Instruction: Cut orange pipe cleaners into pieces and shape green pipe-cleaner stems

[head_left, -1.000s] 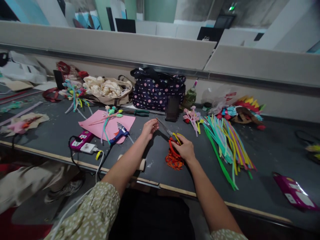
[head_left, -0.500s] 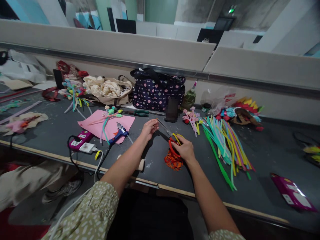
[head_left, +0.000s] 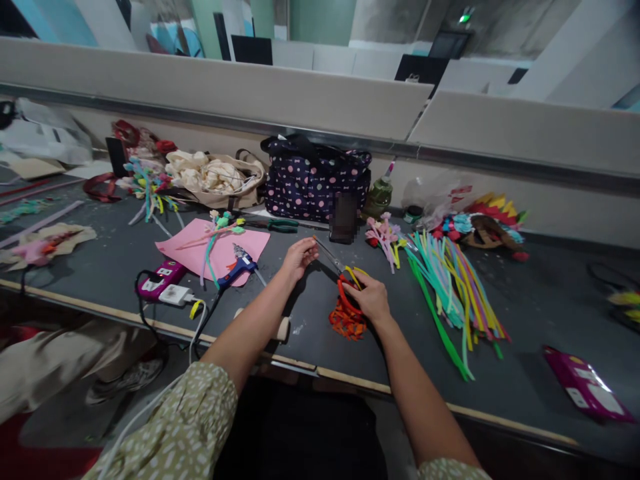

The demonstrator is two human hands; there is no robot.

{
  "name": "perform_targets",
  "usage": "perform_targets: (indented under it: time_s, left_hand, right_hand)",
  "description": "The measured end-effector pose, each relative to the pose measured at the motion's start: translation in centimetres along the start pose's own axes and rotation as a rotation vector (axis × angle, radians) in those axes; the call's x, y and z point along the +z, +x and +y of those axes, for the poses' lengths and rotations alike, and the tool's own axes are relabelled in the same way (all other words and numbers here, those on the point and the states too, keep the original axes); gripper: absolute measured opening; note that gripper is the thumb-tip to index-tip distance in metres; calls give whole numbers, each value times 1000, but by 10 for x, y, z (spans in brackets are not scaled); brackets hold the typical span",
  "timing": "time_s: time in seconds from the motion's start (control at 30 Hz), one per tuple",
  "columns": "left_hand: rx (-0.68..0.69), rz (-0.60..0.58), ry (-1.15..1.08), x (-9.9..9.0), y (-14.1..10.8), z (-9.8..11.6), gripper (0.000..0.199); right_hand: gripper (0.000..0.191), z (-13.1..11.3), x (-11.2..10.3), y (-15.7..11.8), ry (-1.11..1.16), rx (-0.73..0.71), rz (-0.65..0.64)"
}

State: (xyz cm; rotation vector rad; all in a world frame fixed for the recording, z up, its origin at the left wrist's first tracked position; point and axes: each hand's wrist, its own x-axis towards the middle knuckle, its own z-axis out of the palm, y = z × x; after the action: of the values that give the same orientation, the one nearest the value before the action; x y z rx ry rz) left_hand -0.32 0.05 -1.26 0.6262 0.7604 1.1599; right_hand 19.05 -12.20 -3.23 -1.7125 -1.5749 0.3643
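Note:
My right hand (head_left: 371, 295) is closed around the red-and-yellow handles of a pair of scissors (head_left: 343, 269). The blades point up and left, toward my left hand (head_left: 301, 256). There, the fingers are pinched together at the blade tips, with a small orange piece (head_left: 315, 238) showing at the fingertips; most of it is hidden. Below the scissors handles, a small heap of orange cut pieces (head_left: 347, 321) lies on the dark table (head_left: 320, 360).
Right of my hands lies a bundle of colourful pipe cleaners (head_left: 450, 287). To the left are a blue glue gun (head_left: 237, 267), pink paper (head_left: 175, 243) and a purple power strip (head_left: 161, 280). A patterned bag (head_left: 313, 180) and a phone (head_left: 343, 220) stand behind. Another person's leg (head_left: 75, 360) shows lower left.
Hardly anything differs. Both hands keep their places, with the scissors and the orange piece held as before; the view has shifted very slightly.

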Motion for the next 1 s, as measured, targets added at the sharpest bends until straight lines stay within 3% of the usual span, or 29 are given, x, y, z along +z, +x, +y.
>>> perform_targets:
  time_s: [0.4,0.73,1.0]
  left_hand:
    - [-18,32,21,1,-1,2,21]
    - [-5,29,11,3,-3,3,17]
    - [-5,34,23,4,-4,4,20]
  right_hand:
    - [40,2,-2,0,-33,-49,34]
    - [47,-7,-8,-1,-262,-104,26]
    - [47,-3,-5,-1,-262,-129,30]
